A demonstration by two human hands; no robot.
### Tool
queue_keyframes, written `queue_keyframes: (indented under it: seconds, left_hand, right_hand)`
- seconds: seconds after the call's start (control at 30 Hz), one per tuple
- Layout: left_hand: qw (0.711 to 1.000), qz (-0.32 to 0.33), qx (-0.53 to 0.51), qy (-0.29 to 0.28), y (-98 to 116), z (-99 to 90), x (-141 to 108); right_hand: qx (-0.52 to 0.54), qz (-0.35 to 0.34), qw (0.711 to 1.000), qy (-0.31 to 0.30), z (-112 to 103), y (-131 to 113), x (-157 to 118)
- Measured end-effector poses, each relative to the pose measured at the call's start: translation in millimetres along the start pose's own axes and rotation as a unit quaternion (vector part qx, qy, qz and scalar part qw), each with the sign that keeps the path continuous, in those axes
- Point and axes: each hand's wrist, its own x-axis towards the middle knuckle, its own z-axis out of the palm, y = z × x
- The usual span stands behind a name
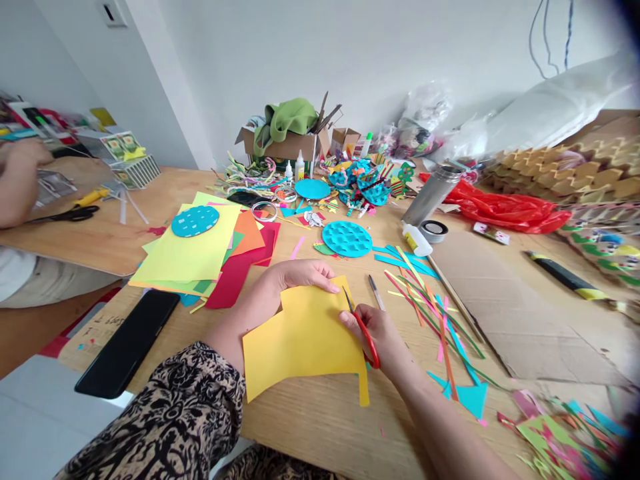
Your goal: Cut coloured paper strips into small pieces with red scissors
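A yellow-orange paper sheet (305, 340) with irregular edges is held above the table's front edge. My left hand (305, 273) grips its top edge, thumb on the front and the other fingers behind. Red-handled scissors (369, 339) are in my right hand (377, 333), their blades pointing up and left at the sheet's right part. A narrow strip of the same paper hangs down at the sheet's lower right corner. Just behind the right hand lies a pen (377, 292).
Coloured sheets (185, 253) and a black phone (129, 343) lie left. Blue discs (347, 239), glue bottles and a craft box (285, 143) stand behind. Paper strips (445, 320), cardboard (515, 300) and a cutter (567, 275) lie right. Another person's arm (19, 180) rests far left.
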Motion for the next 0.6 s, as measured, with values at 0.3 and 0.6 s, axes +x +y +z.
queue_keyframes:
  seconds: [0.3, 0.6]
  left_hand:
    - [0.999, -0.02, -0.011, -0.03, 0.8, 2.5, -0.5]
    - [0.999, -0.009, -0.017, -0.027, -1.5, -0.5, 1.9]
  right_hand:
    - [0.011, -0.007, 1.0, -0.006, 0.6, 5.6, 2.1]
    - [0.013, 0.004, 1.0, 0.003, 0.2, 4.6, 1.9]
